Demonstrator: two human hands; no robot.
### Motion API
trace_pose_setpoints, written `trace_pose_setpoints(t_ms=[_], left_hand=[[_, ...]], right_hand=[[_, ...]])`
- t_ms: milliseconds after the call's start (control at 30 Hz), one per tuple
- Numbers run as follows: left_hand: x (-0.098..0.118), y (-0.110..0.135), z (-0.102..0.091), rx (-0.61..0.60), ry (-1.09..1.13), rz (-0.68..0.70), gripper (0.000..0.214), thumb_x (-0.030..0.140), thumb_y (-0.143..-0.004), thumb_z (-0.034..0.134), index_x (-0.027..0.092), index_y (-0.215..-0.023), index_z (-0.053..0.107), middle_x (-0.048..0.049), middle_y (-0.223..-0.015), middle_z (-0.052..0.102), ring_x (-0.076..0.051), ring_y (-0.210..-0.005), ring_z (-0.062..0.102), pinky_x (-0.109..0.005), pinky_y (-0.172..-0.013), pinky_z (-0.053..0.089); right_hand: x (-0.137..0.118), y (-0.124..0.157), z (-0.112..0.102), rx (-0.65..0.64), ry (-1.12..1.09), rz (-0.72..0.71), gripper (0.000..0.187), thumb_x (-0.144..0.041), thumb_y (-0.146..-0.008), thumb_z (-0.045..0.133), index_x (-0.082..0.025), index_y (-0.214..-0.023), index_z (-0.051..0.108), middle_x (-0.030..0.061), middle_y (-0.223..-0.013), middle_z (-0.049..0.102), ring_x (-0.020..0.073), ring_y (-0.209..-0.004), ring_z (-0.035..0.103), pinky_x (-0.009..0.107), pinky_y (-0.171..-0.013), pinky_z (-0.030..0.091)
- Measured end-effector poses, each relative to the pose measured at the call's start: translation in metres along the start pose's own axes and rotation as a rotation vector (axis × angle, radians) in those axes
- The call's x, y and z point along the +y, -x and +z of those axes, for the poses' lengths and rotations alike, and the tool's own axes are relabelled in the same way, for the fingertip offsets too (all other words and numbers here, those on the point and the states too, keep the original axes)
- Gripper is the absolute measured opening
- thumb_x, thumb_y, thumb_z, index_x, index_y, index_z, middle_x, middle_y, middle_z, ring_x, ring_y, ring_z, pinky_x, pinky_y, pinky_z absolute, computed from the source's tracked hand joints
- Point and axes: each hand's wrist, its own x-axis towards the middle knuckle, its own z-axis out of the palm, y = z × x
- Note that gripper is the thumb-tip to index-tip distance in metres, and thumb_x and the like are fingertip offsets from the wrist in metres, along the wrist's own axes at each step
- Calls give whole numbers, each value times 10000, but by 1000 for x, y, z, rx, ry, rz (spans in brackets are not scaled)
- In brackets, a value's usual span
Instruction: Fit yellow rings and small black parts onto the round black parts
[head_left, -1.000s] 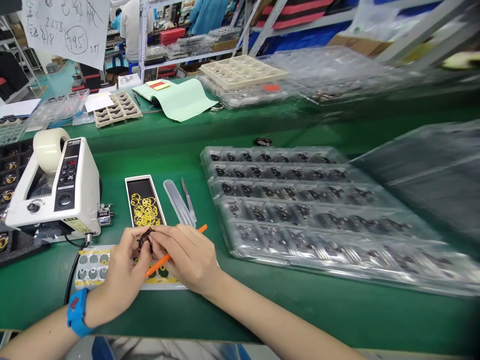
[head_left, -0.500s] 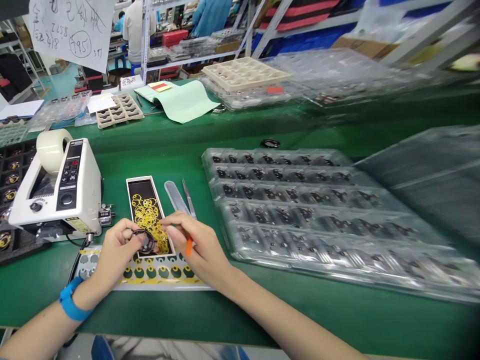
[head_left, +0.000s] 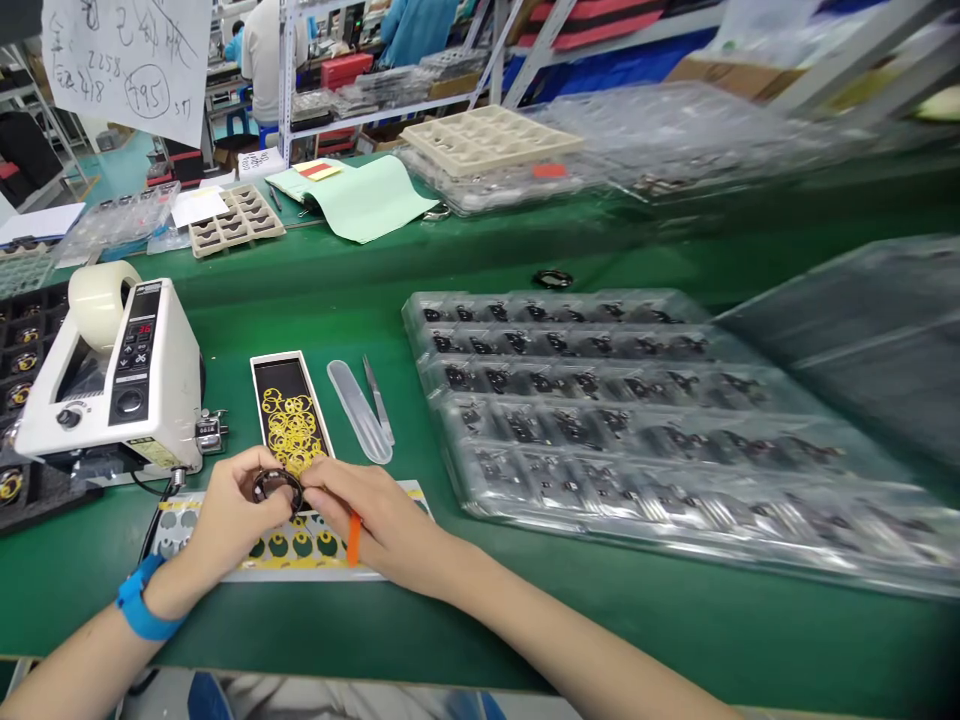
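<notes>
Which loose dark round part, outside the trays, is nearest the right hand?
The dark ring held in the left hand, close beside the right hand; the other ring lies on the bench, beyond the clear tray.

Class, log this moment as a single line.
Left hand: holds dark ring part | right hand: at part's right edge, orange stick in grip | beyond: yellow rings in white box

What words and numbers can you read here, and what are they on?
"2258", handwritten on the hanging paper.
Probably "418", lower on it.
"95", circled there, after an unclear digit, maybe "7".
"36", red, on the display of the tape dispenser.
Too small or unclear to read: the paper's other handwriting, the dispenser's labels, its side counter, and the small handwritten sheet behind.
</notes>
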Motion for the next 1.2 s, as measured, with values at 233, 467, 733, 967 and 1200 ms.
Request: trace_pose_setpoints(t_ms=[233,467,733,967,1200], left_hand=[[-7,-1,-4,-31,13,-16,138,235,-617,625,163,-576,516,39,-546,454,-93,-532,369,-209,-506,319],[-6,-1,-2,-21,-47,13,75,213,-587,597,160,-601,547,29,-567,471,-108,-570,393,-217,-525,328],[-8,0,-5,-28,58,-1,188,284,-690,695,140,-639,585,21,-609,484,-99,-561,413,-215,-516,341],[-6,0,-4,-80,68,39,347,433,-700,748,135,-621,590,22,-624,443,-98,-583,382,-215,-519,329],[-15,0,-7,-75,128,-27,338,457,-726,743,124,-741,685,-11,-712,539,-104,-625,466,-210,-551,411]], right_hand=[[-6,-3,-8,-148,-221,218,315,-315,-1006,290,-217,-713,353,-49,-620,384,110,-548,361,229,-522,312],[-7,-4,-8,-151,-178,167,264,-280,-989,320,-218,-734,348,-48,-645,387,107,-556,339,229,-526,289],[-3,-1,-12,-170,-264,296,272,-378,-997,337,-214,-796,419,-44,-656,404,112,-573,358,226,-526,304],[-3,-3,-13,-144,-205,224,341,-401,-1001,324,-216,-716,344,-55,-625,348,105,-542,318,227,-509,280],[-4,-4,-10,-134,-377,339,531,-580,-985,250,-205,-633,381,-29,-578,429,117,-539,396,247,-530,339]])
